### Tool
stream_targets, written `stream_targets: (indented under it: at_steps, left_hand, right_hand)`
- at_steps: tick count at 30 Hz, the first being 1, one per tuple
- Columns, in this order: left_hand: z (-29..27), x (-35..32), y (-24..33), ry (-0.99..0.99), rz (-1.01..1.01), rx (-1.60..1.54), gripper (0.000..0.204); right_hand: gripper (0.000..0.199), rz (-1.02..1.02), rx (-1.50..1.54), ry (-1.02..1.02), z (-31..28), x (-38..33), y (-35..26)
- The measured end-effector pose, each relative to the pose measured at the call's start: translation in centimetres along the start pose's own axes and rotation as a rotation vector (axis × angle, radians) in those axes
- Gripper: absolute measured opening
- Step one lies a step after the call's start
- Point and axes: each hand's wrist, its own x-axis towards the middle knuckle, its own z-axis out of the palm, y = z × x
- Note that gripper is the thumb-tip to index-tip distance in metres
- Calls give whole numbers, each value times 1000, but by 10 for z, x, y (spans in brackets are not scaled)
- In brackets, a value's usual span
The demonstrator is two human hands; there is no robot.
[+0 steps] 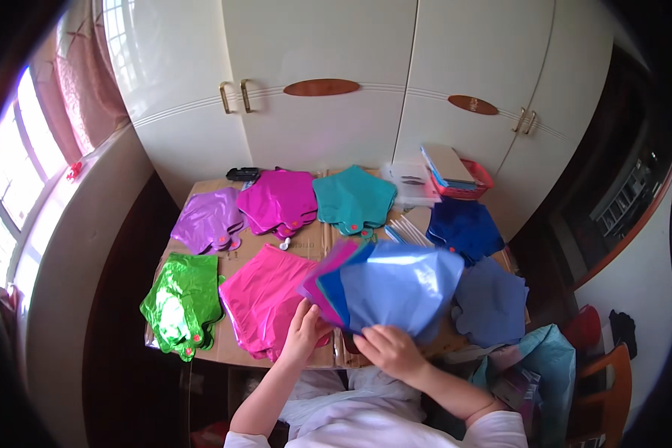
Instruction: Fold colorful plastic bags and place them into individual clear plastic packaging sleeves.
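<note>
A fanned bunch of shiny foil sheets (403, 284) is held up over the near middle of the table, with light blue on top and blue, teal, magenta and purple edges showing at its left. My left hand (306, 328) closes on the bunch's lower left edge. Along the bottom edge of the light blue sheet, my right hand (390, 352) has its fingers bent round the foil. A pile of pink foil sheets (265, 295) lies just left of the bunch. To its right rests a greyish-blue pile (493, 302). The fingertips are partly hidden.
Cardboard (235, 254) covers the table. Around it lie green (179, 299), lilac (209, 220), magenta (276, 198), teal (355, 196) and dark blue (467, 224) foil piles. A red basket (481, 179) stands far right, a black stapler-like object (242, 174) far left. A teal bag (545, 366) hangs near right.
</note>
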Motion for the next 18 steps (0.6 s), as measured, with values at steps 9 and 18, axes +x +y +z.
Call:
stream_targets:
  at_steps: [9, 18]
  left_hand:
    - [-37, 22, -14, 74, 8, 459, 38]
    - [-46, 50, -4, -18, 36, 804, 22]
  right_hand:
    - [46, -4, 278, -57, 28, -51, -14]
    - [64, 826, 7, -73, 32, -99, 38]
